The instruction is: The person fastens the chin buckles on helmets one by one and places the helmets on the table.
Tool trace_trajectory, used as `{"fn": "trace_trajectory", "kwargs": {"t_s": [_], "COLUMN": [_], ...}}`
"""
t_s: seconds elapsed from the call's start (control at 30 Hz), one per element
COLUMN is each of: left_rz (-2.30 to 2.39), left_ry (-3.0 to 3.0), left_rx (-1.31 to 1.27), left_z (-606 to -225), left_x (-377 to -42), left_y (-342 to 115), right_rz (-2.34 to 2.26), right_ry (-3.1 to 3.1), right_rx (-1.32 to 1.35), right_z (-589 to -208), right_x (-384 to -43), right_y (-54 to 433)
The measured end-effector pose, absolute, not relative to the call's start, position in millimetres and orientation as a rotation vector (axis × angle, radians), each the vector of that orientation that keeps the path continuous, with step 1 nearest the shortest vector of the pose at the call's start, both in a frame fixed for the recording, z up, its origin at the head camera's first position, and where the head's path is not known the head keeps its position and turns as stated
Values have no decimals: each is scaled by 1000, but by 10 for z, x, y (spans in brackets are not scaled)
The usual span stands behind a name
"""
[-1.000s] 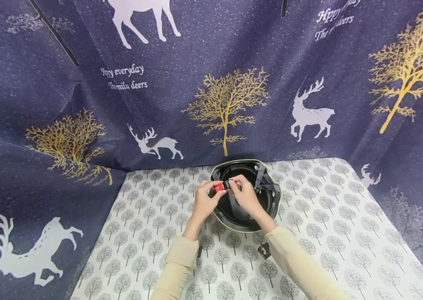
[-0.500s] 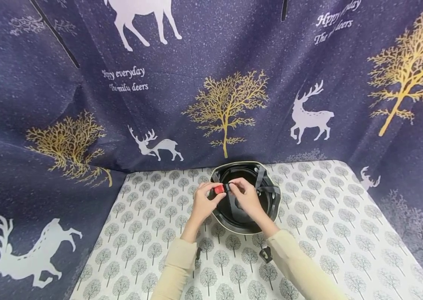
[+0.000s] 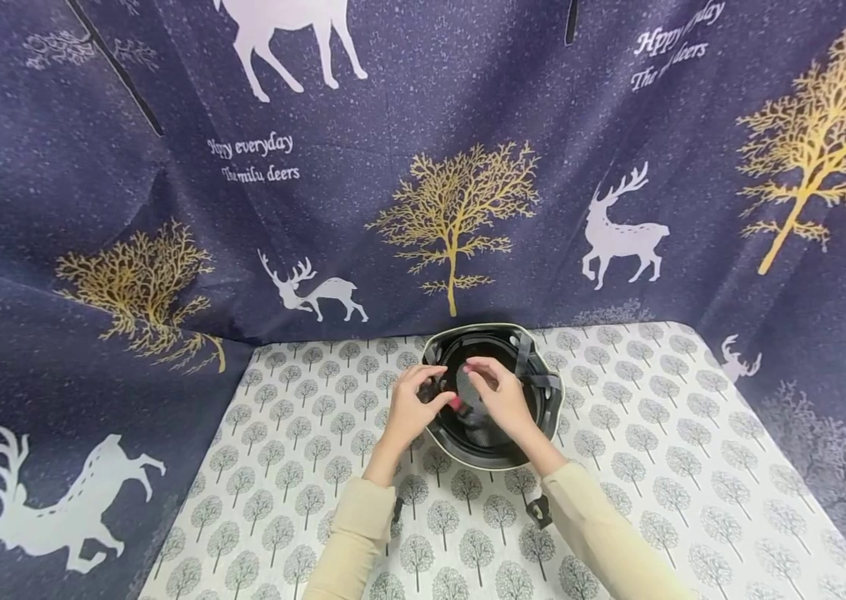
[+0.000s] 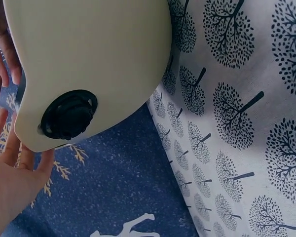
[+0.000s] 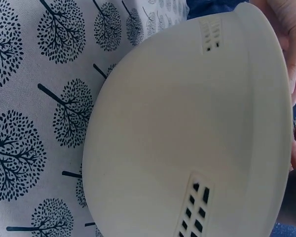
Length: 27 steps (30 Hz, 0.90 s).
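A cream helmet [image 3: 553, 417] lies upside down on the table, its black lining and grey straps [image 3: 523, 354] facing up. Both hands are over its opening. My left hand [image 3: 411, 402] has thumb and fingers parted, with a small red buckle part [image 3: 456, 403] right at the thumb tip, blurred. Across from it, my right hand [image 3: 503, 396] has its fingers loosely bent, with nothing visible between them. In the left wrist view, left fingers [image 4: 27, 158] lie along the edge of the helmet shell [image 4: 98, 49], near a black round fitting [image 4: 69, 114]. Vent slots mark the shell [image 5: 172, 113] in the right wrist view.
The table wears a white cloth [image 3: 302, 467] printed with grey trees. Behind it hangs a dark blue curtain [image 3: 423, 108] with deer and golden trees, close to the helmet's far side. A small black object [image 3: 539, 511] shows beside the right cuff.
Earlier both hands pinched the red-and-black buckle between them. Now the fingers have parted and let go of it, and the red part has dropped lower into the helmet opening.
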<state>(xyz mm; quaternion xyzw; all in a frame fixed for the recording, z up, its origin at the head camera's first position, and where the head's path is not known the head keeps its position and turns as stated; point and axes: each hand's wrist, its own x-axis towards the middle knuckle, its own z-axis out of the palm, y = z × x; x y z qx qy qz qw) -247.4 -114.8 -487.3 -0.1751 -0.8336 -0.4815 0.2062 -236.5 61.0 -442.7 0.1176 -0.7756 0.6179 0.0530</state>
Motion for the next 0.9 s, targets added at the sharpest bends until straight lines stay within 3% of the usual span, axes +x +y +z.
{"fn": "trace_trajectory", "kwargs": {"t_s": [0.73, 0.9], "left_rz": [-1445, -1478], "left_ry": [-2375, -2423], "left_rx": [-371, -334], "left_z": [-4982, -4987], "left_x": [-2403, -2383], "left_y": [-1272, -1293], "right_rz": [1730, 1700], "right_ry": [-2318, -2256], "right_rx": [379, 335], "right_z": [-4420, -4645], "right_x": [-2342, -2501], "right_y": [911, 1058]}}
